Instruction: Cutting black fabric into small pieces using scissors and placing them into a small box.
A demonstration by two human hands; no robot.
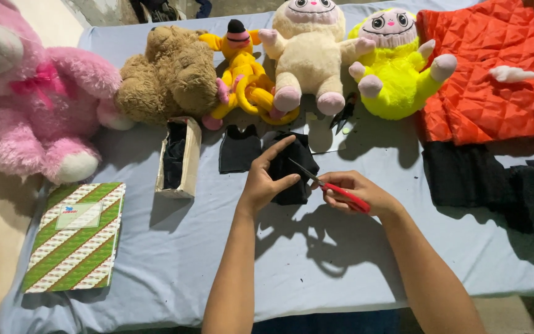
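black fabric piece (295,179) lies near the centre of the pale blue bench (174,260), pinched in the grip of the left hand (266,179) while the right hand (356,192), at its 3 o'clock, clenches red-handled scissors (332,188) with blades at the cloth's edge. another black scrap (239,149) sits at 10 o'clock, plush toys line 12 o'clock, and a striped notebook (75,238) lies at 8 o'clock.

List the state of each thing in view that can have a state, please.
Scissors: open, held in right hand, blades at the black fabric piece.
Black fabric piece: held by left hand.
Striped notebook: closed, flat.
Small box: open.
Orange quilted fabric: spread flat.
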